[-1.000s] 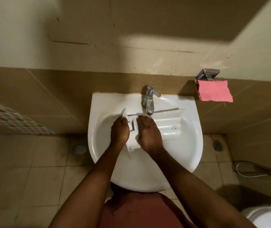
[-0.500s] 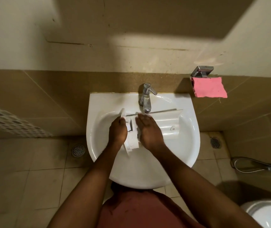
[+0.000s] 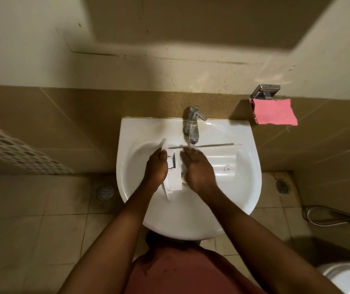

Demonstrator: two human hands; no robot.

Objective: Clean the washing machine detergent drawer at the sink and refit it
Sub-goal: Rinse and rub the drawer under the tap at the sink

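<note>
The white detergent drawer (image 3: pixel 223 161) lies across the white sink (image 3: pixel 248 187), under the chrome tap (image 3: pixel 193 126). Its front panel is at the left end, its long tray reaches to the right. My left hand (image 3: pixel 156 168) grips the drawer's front end, fingers curled round the panel. My right hand (image 3: pixel 197 168) rests flat on the drawer just right of the left one, fingers straight and pointing toward the tap. Water seems to fall from the tap onto the right fingertips. The part of the drawer under both hands is hidden.
A pink cloth (image 3: pixel 275 112) hangs from a chrome holder (image 3: pixel 265 91) on the tiled wall at the right. A white perforated basket (image 3: pixel 10 151) stands at left. Floor drains (image 3: pixel 105 192) lie beside the sink. A hose (image 3: pixel 335 217) and toilet rim (image 3: pixel 348 276) are at lower right.
Both hands have stayed on the drawer at nearly the same place. The right fingers have stretched a little farther toward the tap. The camera has shifted slightly.
</note>
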